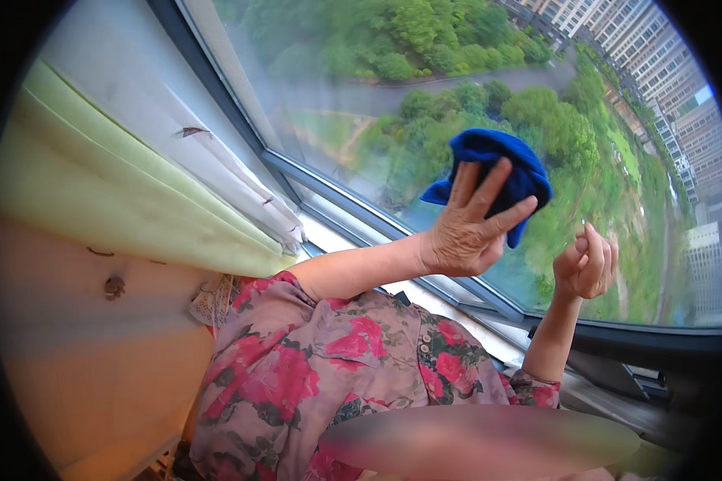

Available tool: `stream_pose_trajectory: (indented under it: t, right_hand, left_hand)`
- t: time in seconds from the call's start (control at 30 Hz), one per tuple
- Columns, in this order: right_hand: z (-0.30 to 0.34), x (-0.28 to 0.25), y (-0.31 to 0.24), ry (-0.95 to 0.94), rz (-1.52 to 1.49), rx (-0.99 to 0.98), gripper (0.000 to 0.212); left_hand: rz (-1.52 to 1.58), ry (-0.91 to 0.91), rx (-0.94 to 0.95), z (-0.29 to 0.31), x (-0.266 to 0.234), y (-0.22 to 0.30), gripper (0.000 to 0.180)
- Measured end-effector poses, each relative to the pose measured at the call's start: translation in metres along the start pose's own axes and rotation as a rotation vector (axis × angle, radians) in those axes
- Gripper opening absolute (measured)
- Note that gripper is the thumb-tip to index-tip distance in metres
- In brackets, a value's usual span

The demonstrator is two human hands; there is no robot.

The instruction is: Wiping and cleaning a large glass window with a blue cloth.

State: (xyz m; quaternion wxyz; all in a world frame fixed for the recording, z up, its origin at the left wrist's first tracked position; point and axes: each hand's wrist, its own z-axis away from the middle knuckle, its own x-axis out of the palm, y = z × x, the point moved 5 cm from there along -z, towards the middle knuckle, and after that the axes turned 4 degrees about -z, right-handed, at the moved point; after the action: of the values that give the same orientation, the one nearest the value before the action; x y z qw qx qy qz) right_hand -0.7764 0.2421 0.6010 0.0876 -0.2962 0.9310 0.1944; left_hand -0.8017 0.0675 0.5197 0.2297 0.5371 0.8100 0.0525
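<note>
My left hand point(467, 238) presses a crumpled dark blue cloth point(501, 144) to the window pane point(425, 172). Its fingers are spread over the cloth, and the back of the hand faces me. Part of the cloth sticks out past the fingers on both sides. To the right, my right hand point(588, 263) is raised in front of the glass with its fingers curled in. Nothing shows in it, and it is apart from the cloth.
Grey window frame bars point(361, 205) run diagonally below the pane. At the left hang a pale green curtain point(128, 176) and a white sheer curtain point(208, 152). A white sill point(329, 234) lies between the frame and my body. Trees and tall buildings stand outside.
</note>
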Motion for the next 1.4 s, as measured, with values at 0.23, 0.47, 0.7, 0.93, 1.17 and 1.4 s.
stream_pose_trajectory:
  t: [0.23,0.47,0.7,0.93,1.17,1.4]
  right_hand:
    - [0.026,-0.007,-0.057,-0.118,-0.274,0.197,0.037]
    - [0.049,0.018,-0.064,-0.129,-0.152,0.337,0.047]
    - [0.082,0.000,-0.037,-0.043,0.260,0.422,0.041]
    - [0.075,-0.078,0.035,0.078,0.621,0.393,0.057]
    - [0.108,-0.098,0.043,0.136,0.875,0.460,0.049]
    - [0.130,-0.051,-0.018,0.082,0.704,0.631,0.049]
  left_hand:
    - [0.315,-0.201,0.068,-0.020,-0.003,0.022,0.077]
    - [0.846,-0.350,-0.077,-0.027,0.004,0.037,0.083]
    - [0.151,-0.031,0.292,-0.035,-0.009,0.047,0.046]
    - [-0.289,-0.033,0.363,-0.031,0.019,-0.006,0.043]
    - [-0.649,0.003,0.464,-0.026,0.030,-0.012,0.052]
    - [-0.641,0.019,0.477,-0.025,0.028,-0.010,0.048]
